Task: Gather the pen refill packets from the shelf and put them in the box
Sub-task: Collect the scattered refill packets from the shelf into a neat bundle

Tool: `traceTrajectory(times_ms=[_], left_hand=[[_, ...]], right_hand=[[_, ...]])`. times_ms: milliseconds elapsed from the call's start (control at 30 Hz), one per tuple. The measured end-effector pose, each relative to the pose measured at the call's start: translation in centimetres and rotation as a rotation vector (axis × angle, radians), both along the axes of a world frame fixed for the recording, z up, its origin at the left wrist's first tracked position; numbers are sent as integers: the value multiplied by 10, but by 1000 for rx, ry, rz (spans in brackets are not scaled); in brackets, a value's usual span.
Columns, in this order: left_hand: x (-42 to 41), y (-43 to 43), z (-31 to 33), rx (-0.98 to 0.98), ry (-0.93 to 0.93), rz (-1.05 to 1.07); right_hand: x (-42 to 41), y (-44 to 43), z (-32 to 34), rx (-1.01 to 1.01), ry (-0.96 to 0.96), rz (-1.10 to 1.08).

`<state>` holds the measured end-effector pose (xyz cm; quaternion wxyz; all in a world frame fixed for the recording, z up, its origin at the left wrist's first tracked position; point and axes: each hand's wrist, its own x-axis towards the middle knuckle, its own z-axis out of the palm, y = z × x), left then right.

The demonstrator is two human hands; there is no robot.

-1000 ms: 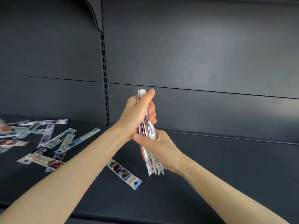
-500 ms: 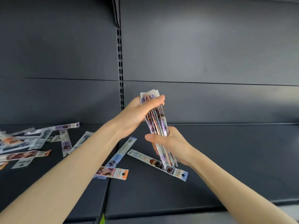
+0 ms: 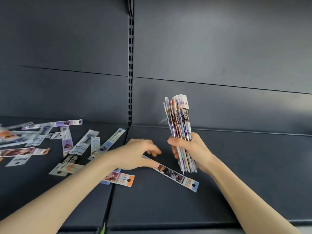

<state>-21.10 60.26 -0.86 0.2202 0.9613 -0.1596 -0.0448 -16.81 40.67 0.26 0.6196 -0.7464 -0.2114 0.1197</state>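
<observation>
My right hand [image 3: 192, 150] grips an upright bundle of pen refill packets [image 3: 179, 119] above the dark shelf [image 3: 244, 174]. My left hand [image 3: 136, 154] lies low over the shelf, fingers spread and loosely bent, its fingertips touching the upper end of a long packet with a blue tab [image 3: 177, 175] that lies flat and diagonal. A packet with an orange tab [image 3: 120, 178] sits just under my left wrist. Several more packets [image 3: 67, 141] lie scattered on the left shelf section. No box is in view.
A slotted upright post [image 3: 130, 81] divides the dark back panel. A seam [image 3: 109, 200] runs between two shelf sections. The shelf's front edge [image 3: 168, 227] runs along the bottom. Bare shelf surface extends to the right of my right hand.
My left hand let go of the bundle's top and dropped to the flat packet on the shelf. My right hand keeps the bundle upright alone. The view shifted, showing more scattered packets.
</observation>
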Motion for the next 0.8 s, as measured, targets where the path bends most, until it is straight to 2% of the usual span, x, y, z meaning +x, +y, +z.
traceTrajectory(times_ms=[67, 200, 367, 533, 700, 800], left_hand=[[1, -5, -2, 77, -47, -29], [-2, -1, 3, 46, -102, 1], [-14, 27, 26, 97, -212, 224], [-27, 39, 16, -16, -79, 427], [-17, 43, 3, -36, -23, 492], [-11, 42, -2, -126, -12, 475]], right_hand=[[0, -2, 3, 34, -6, -1], [-3, -5, 8, 108, -42, -19], [-4, -5, 10, 200, -89, -120], [-11, 15, 9, 144, -43, -60], [-14, 37, 15, 55, -44, 46], [-11, 49, 12, 7, -38, 50]])
